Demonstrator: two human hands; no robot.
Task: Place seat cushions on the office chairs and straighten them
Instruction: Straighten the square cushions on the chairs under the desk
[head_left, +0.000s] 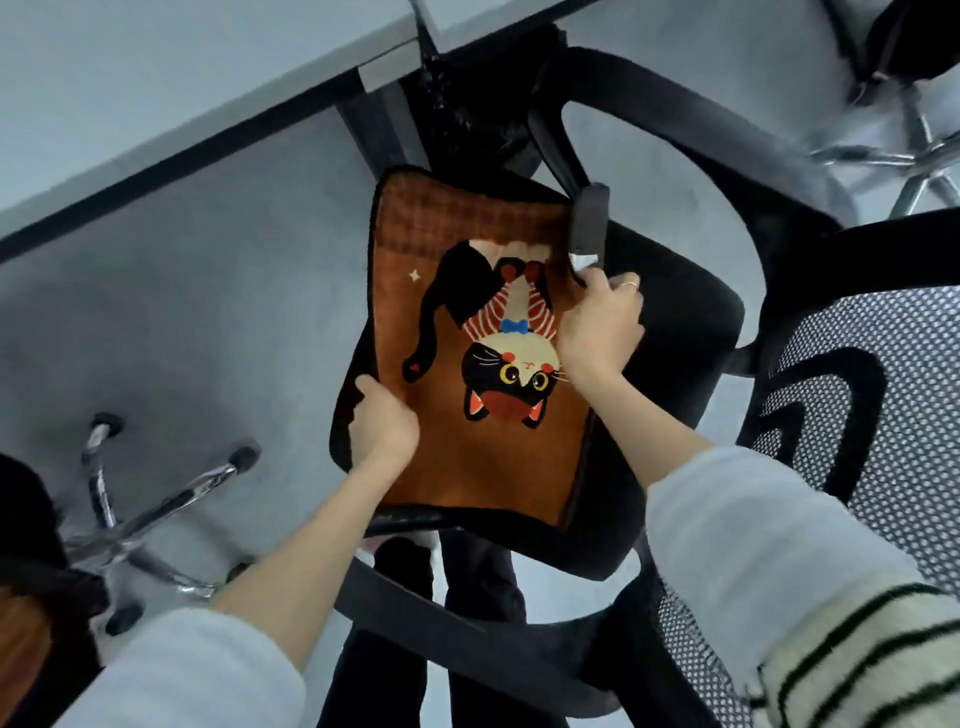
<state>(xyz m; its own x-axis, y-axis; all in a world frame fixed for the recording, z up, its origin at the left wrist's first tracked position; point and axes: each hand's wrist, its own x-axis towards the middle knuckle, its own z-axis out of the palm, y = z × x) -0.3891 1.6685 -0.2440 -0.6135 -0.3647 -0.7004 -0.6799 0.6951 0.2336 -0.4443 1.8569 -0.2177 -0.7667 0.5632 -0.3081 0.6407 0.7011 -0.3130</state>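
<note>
Looking down through the head camera, an orange cushion printed with a black cat is seen lying across the black seat of an office chair whose mesh backrest stands at the right of the view. The cushion is not yet squared: it sits skewed toward the seat's left side, its left edge overhanging the seat rim, while a wide part of the seat is left bare on the right. The left hand is closed over the cushion's left border, thumb on top and fingers wrapped underneath. The right hand is curled at the cushion's right edge, where a black strap with a white tag appears to be pinched; exactly how the fingers grip it cannot be told. A desk runs across the upper left. Chrome bases of a second chair at lower left and a third chair at upper right are partly seen; whether those seats carry cushions cannot be told. By judgement, placing on this chair is nearly done, and straightening and perhaps fastening the strap are left
</note>
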